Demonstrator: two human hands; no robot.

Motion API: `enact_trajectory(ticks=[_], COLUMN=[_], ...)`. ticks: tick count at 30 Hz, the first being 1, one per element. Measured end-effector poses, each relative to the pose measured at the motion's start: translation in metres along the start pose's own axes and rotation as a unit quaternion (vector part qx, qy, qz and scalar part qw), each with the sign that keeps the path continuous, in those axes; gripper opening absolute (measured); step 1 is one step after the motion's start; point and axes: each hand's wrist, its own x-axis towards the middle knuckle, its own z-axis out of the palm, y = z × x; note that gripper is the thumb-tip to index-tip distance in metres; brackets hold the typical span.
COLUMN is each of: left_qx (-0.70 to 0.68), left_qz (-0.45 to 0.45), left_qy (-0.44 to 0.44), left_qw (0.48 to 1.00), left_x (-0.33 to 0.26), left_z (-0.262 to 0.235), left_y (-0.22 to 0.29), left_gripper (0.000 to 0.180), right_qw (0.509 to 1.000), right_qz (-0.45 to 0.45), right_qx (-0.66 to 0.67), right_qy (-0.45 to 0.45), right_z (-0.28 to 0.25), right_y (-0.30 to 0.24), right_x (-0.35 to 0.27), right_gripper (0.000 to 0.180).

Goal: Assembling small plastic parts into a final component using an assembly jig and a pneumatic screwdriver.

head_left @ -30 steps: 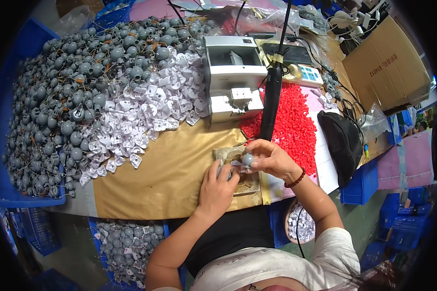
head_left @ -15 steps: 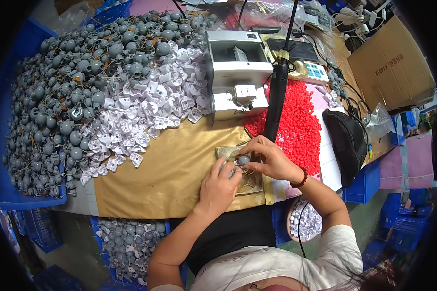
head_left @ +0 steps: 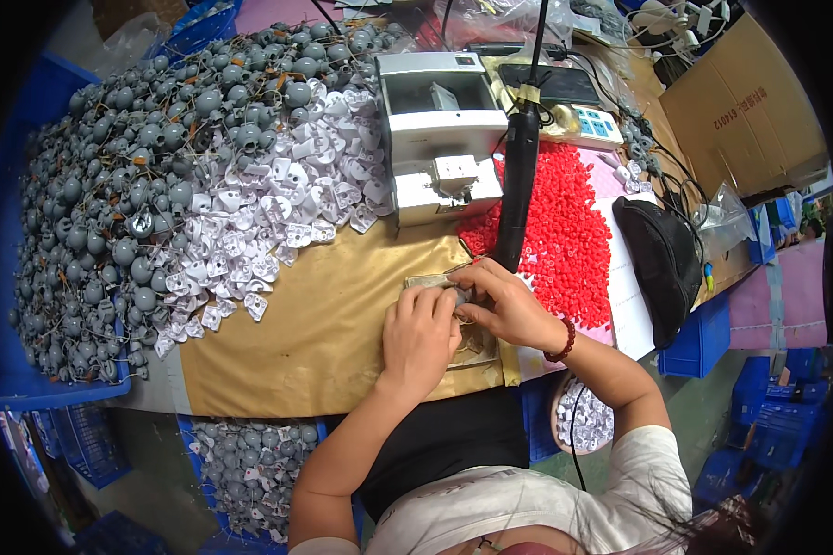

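Grip: R hand [head_left: 511, 305] pinching smooth grey part [head_left: 461, 295] above squarish plate [head_left: 477, 353]; L hand [head_left: 419, 338] curled alongside, hold hidden, can't tell. Creased gold sheet [head_left: 296, 342] spreads left, to near edge of desk [head_left: 165, 383].

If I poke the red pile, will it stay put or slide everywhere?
The red pile would probably spread, since it's lots of loose little pieces. Each piece looks small, so likely light and easy to push. A few might scatter, because its edge is already ragged.
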Motion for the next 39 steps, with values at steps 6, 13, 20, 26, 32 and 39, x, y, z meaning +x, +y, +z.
enact_trajectory(ticks=[6, 13, 20, 26, 32, 39], left_qx=[0.007, -0.022, -0.053, -0.040, -0.050, -0.054], left_qz=[0.001, 0.008, -0.005, -0.004, -0.003, -0.011], left_qy=[-0.030, -0.012, -0.010, 0.001, -0.003, -0.005], left_qw=[1.000, 1.000, 0.999, 0.999, 0.999, 0.998], left_x=[0.001, 0.002, 0.001, 0.004, 0.003, 0.003], left_z=[-0.001, 0.001, -0.004, 0.001, 0.001, 0.001], left_y=[-0.004, -0.004, -0.005, -0.004, -0.006, -0.006], left_gripper=[0.038, 0.035, 0.035, 0.034, 0.034, 0.033], right_qw=[0.912, 0.934, 0.878, 0.874, 0.908, 0.923], right_qz=[-0.058, 0.083, -0.234, -0.245, -0.152, -0.067], right_qx=[-0.132, 0.146, 0.244, 0.295, 0.269, 0.316], right_qy=[0.383, 0.314, 0.339, 0.300, 0.282, 0.210], right_z=[-0.032, -0.037, -0.074, -0.078, -0.071, -0.058], right_y=[0.017, 0.054, -0.054, -0.059, -0.050, -0.065], right_x=[0.032, 0.058, 0.075, 0.135, 0.167, 0.123], right_gripper=[0.059, 0.052, 0.058, 0.033, 0.035, 0.038])
